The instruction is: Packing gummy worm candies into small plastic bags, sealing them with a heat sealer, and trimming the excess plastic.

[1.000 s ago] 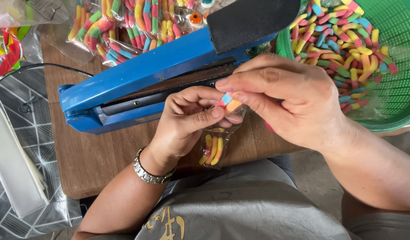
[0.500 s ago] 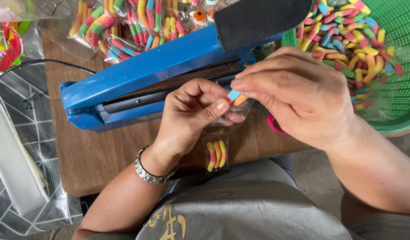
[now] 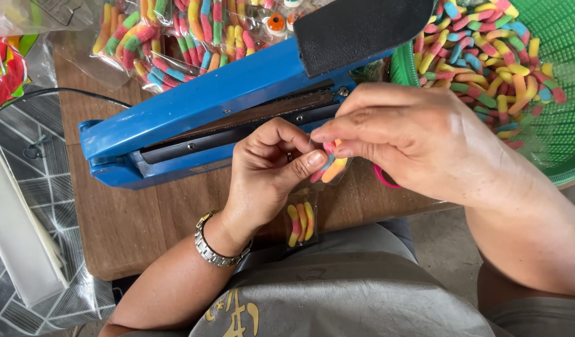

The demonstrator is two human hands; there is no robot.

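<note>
Filling step: left hand [image 3: 269, 168] pinches the clear bag [image 3: 303, 212] mouth; right hand [image 3: 418, 140] pinches gummy worms [image 3: 330, 167] into it. Next likely requires careful insertion.

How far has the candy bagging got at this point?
Done: sealed packs of gummy worms lie behind the blue heat sealer. In hand: the left hand holds a small clear bag open, a few worms already at its bottom, while the right hand pushes more in. Left: this bag is unsealed, and the green basket holds many loose worms.
</note>
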